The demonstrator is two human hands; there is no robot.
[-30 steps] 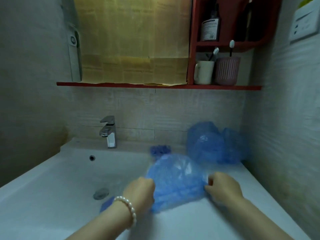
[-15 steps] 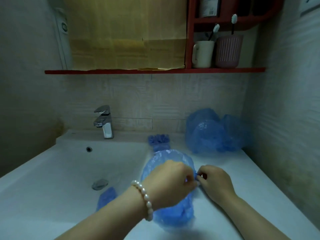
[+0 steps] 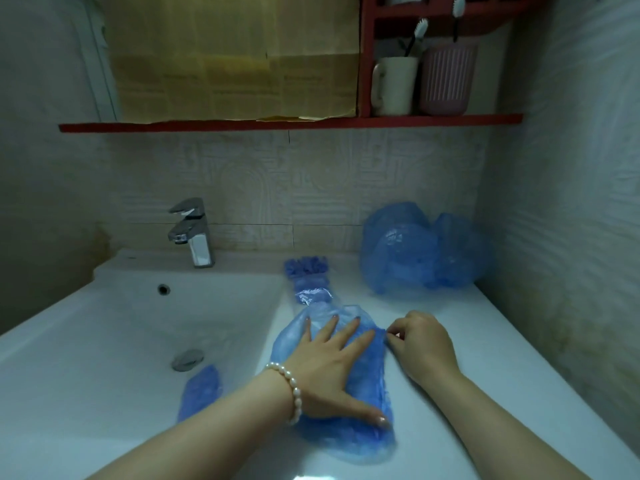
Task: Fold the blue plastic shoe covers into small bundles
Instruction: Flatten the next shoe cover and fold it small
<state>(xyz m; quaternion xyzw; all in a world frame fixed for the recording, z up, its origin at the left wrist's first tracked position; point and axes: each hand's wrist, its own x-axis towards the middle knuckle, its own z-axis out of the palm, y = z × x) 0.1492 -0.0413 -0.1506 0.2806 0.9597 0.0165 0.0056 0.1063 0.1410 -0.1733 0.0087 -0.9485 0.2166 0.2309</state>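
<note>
The shoe cover (image 3: 360, 382) being worked lies flattened on the white worktop (image 3: 485, 358), just right of centre in the lower half of the frame, its left edge at the lip of the sink basin (image 3: 121, 323). The left hand (image 3: 332, 368) lies flat on it with fingers spread straight, pressing the plastic down; the thumb reaches toward its near end. The right hand (image 3: 420, 344) sits at the cover's right edge with fingers curled, apparently pinching that edge — the exact contact is too small to tell for certain.

Just beyond the cover, toward the wall, sit two small crinkled bundles (image 3: 308, 271), one behind the other, seemingly already folded. A loose heap of unfolded covers (image 3: 415, 254) rests in the back right corner. Another blue piece (image 3: 201, 393) lies inside the basin, near the drain (image 3: 187, 358), at lower left.

The likely trouble is slippage: thin plastic on a smooth surface may slide or spring open once the flat hand lifts, undoing the crease. Lying so close to the basin's edge, the cover could also slip in — as one piece apparently has.
</note>
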